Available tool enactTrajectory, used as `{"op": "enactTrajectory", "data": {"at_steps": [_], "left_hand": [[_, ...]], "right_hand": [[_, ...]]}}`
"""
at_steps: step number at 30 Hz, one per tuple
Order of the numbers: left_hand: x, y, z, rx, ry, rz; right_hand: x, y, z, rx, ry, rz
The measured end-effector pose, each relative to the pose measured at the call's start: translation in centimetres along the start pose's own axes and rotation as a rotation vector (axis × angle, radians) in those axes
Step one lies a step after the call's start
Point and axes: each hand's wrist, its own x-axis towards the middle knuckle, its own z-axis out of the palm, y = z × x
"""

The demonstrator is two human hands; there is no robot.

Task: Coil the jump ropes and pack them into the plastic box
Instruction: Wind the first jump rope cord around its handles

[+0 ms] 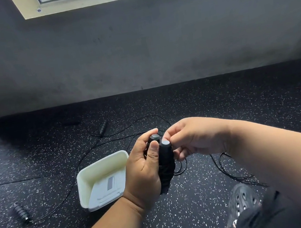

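My left hand (pixel 142 172) grips the two black handles of a jump rope (pixel 166 158) side by side, their grey end caps facing up. My right hand (pixel 193 138) pinches that rope's thin black cord beside the handles; loose loops of the cord (pixel 233 171) trail to the floor on the right. The white plastic box (pixel 89 180) stands open on the floor just left of my left hand, with only a label inside. A second jump rope lies uncoiled on the floor, one handle (pixel 21 213) at the left and the other handle (pixel 102 127) farther back.
The floor is black speckled rubber matting (pixel 182 216). A dark wall (pixel 134 46) with a window rises close behind. My knee and a black perforated shoe (pixel 244 200) sit at the lower right, my other leg at the lower left.
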Motion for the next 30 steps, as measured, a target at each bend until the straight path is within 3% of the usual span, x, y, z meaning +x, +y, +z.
{"op": "enactTrajectory", "data": {"at_steps": [7, 16, 23, 27, 30], "left_hand": [[-0.2, -0.1, 0.3, -0.068, -0.003, -0.062], [-0.2, -0.6, -0.2, -0.276, 0.003, -0.140], [0.7, -0.8, -0.7, -0.266, 0.098, -0.154], [0.9, -0.7, -0.5, -0.249, 0.102, -0.148], [0.7, -0.8, -0.4, -0.212, 0.102, -0.146]], "right_hand": [[0.4, 0.7, -0.6, 0.023, -0.073, 0.003], [0.7, 1.5, -0.4, 0.024, 0.018, -0.031], [0.7, 1.6, 2.5, -0.079, 0.277, -0.205], [0.8, 1.4, 3.6, -0.462, 0.476, -0.301], [1.2, 1.6, 3.8, -0.453, 0.526, -0.368]]}}
